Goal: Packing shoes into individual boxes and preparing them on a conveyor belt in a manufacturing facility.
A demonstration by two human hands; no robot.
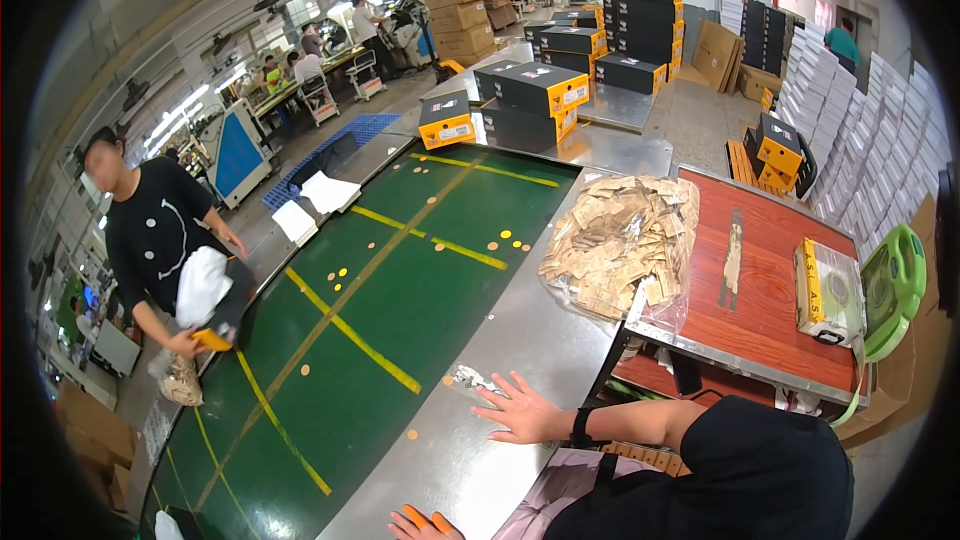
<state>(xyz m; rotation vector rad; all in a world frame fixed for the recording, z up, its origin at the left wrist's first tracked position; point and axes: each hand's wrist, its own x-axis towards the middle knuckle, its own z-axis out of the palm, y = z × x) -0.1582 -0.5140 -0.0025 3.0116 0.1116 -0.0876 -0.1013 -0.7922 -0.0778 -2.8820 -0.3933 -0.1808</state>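
Observation:
My right hand (525, 410) lies spread over the metal edge of the conveyor table, palm down, holding nothing. Its fingertips are beside a small crumpled clear-and-white piece of plastic (474, 380). At the lower edge my left hand (428, 525) is partly in view, its fingers apart and orange covers on some fingertips; nothing shows in it. Small round tan stickers (412, 434) dot the metal edge. The green belt (370, 270) carries yellow stripes and several scattered yellow and tan round pieces. A clear bag full of folded brown paper pieces (625, 240) rests farther right.
Across the belt, a person (165, 230) holds a dark box with white paper. Black-and-orange shoe boxes (540, 88) stack at the far end. A red-brown wood-topped table (760, 270) on the right bears a yellow-and-clear box (830, 290) and a green fan (897, 285).

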